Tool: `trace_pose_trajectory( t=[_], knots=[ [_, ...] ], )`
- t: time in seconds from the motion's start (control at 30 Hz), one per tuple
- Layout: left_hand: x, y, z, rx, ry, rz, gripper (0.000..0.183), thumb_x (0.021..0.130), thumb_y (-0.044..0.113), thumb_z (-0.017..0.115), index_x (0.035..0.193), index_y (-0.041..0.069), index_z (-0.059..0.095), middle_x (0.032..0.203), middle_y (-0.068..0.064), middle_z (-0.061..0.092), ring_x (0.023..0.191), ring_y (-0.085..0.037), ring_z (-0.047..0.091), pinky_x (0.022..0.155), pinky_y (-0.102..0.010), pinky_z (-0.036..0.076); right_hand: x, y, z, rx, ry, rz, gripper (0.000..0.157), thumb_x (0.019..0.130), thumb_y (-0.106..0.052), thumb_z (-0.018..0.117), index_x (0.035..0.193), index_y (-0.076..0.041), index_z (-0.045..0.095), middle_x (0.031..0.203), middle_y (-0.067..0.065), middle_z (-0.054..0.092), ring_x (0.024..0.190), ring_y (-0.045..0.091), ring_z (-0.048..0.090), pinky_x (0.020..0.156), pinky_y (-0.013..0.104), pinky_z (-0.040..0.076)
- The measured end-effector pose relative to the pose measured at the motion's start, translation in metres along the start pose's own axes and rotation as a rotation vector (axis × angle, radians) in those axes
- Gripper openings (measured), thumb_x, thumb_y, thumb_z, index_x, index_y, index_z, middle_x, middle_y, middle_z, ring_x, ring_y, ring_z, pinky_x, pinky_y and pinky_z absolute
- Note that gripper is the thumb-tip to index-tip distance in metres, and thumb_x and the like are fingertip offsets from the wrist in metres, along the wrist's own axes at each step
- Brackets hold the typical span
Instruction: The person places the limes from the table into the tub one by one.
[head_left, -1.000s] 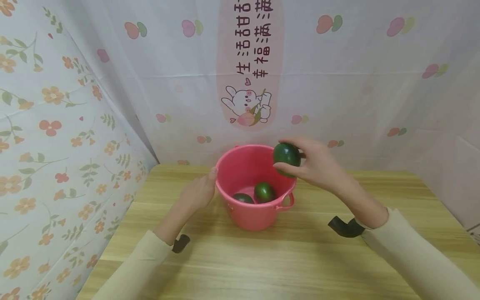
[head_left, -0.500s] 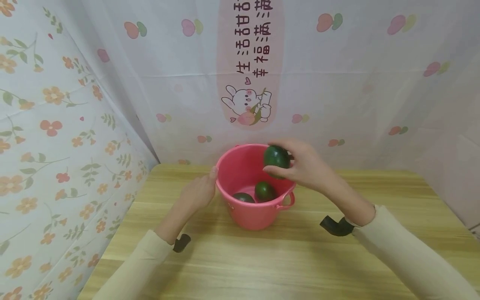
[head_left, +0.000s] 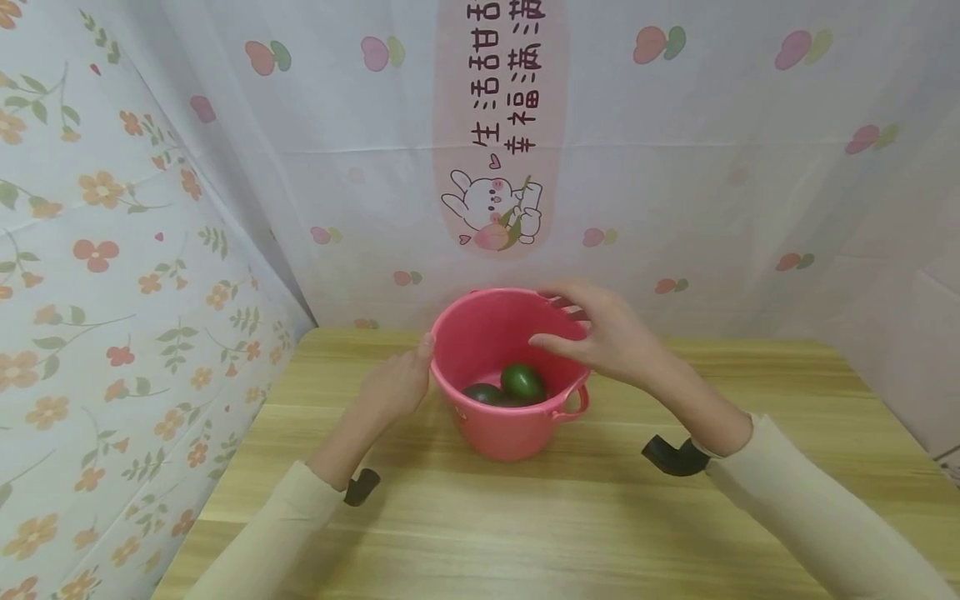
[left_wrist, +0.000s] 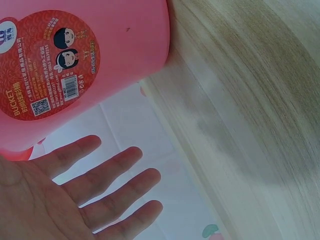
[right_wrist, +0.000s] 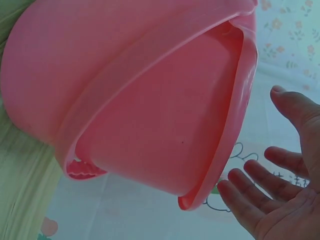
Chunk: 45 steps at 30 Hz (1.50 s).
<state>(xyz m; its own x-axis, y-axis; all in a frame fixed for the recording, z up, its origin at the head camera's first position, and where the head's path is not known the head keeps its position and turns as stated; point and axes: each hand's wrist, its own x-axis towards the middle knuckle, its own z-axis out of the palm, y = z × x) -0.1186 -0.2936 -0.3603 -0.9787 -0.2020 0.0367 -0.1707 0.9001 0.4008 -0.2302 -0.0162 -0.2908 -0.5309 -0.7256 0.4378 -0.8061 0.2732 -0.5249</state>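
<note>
A pink bucket (head_left: 506, 433) stands upright on the wooden table. Inside lie glossy, dark green, avocado-like fruits: a bright-lit one (head_left: 523, 382) on top, a duller one (head_left: 483, 394) to its left, and part of another beneath. My left hand (head_left: 396, 385) is at the bucket's left side, thumb against the rim; in the left wrist view its four fingers (left_wrist: 107, 180) reach out straight below the bucket's red label (left_wrist: 55, 65). Over the right rim hovers my right hand (head_left: 611, 333), holding nothing, thumb and fingers spread apart.
The bucket's handle (right_wrist: 150, 47) hangs down along its outer wall. Behind the wooden table (head_left: 480, 533) hangs a printed white cloth (head_left: 637, 183), and a floral cloth (head_left: 97, 333) closes off the left. Dark curved pieces (head_left: 675, 457) show at both wrists.
My right hand moved left over the bucket with a green fruit and let it go; the fruit now lies on the others inside. The left hand stayed at the rim.
</note>
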Motion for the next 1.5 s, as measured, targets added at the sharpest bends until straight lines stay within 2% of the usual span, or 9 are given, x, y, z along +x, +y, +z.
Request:
trace_pose_trajectory(
  t=[0.13,0.3,0.6,0.8,0.93,1.1,1.5],
  knots=[
    [0.000,-0.001,0.001,0.002,0.013,0.019,0.091,0.088,0.062,-0.013,0.087,0.012,0.064,0.082,-0.007,0.059,0.085,-0.027,0.060,0.075,-0.049,0.045,-0.003,0.002,-0.003,-0.002,-0.006,-0.001,0.063,0.074,-0.050,0.074,0.128,-0.024,0.052,0.116,-0.011,0.055,0.100,0.010,0.054,0.071,0.032,0.052],
    [0.000,-0.002,0.001,-0.005,0.003,0.014,0.092,0.088,0.063,-0.012,0.089,0.012,0.064,0.079,-0.005,0.057,0.081,-0.024,0.057,0.073,-0.047,0.045,-0.007,0.005,-0.007,0.009,-0.011,-0.010,0.060,0.075,-0.050,0.072,0.126,-0.024,0.053,0.115,-0.012,0.055,0.100,0.010,0.054,0.072,0.033,0.052],
    [-0.001,0.000,0.000,-0.036,-0.015,-0.010,0.088,0.088,0.064,-0.011,0.086,0.015,0.061,0.068,-0.006,0.052,0.072,-0.023,0.054,0.071,-0.046,0.044,-0.014,0.015,-0.014,0.008,-0.005,-0.036,0.059,0.076,-0.049,0.073,0.126,-0.026,0.053,0.118,-0.010,0.056,0.101,0.021,0.057,0.075,0.037,0.051],
    [-0.002,0.001,-0.001,-0.032,-0.018,-0.005,0.087,0.089,0.063,-0.010,0.086,0.014,0.062,0.068,-0.007,0.052,0.071,-0.023,0.053,0.070,-0.046,0.043,-0.024,0.021,-0.018,-0.033,0.002,0.013,0.061,0.075,-0.049,0.073,0.125,-0.021,0.054,0.119,-0.003,0.056,0.101,0.020,0.057,0.077,0.037,0.051],
    [-0.002,0.001,-0.001,-0.029,-0.014,0.002,0.087,0.090,0.062,-0.010,0.085,0.013,0.062,0.067,-0.006,0.052,0.070,-0.023,0.054,0.069,-0.046,0.044,-0.031,0.024,-0.021,-0.065,0.013,0.049,0.060,0.076,-0.041,0.077,0.126,-0.018,0.054,0.121,-0.004,0.055,0.101,0.018,0.056,0.078,0.038,0.050],
    [-0.001,0.001,-0.001,-0.027,-0.017,0.008,0.084,0.090,0.062,-0.010,0.078,0.015,0.059,0.065,-0.007,0.051,0.067,-0.023,0.053,0.066,-0.044,0.044,-0.036,0.029,-0.023,-0.094,0.023,0.052,0.061,0.073,-0.027,0.081,0.126,-0.015,0.055,0.122,0.000,0.056,0.103,0.019,0.056,0.077,0.040,0.051],
    [0.000,-0.001,0.001,-0.033,-0.017,-0.001,0.090,0.089,0.062,-0.011,0.104,0.013,0.063,0.070,-0.006,0.053,0.069,-0.023,0.053,0.068,-0.045,0.044,-0.046,0.041,-0.026,-0.122,0.039,0.053,0.061,0.074,-0.038,0.079,0.125,-0.012,0.056,0.120,0.005,0.058,0.103,0.023,0.057,0.076,0.041,0.051]
  ],
)
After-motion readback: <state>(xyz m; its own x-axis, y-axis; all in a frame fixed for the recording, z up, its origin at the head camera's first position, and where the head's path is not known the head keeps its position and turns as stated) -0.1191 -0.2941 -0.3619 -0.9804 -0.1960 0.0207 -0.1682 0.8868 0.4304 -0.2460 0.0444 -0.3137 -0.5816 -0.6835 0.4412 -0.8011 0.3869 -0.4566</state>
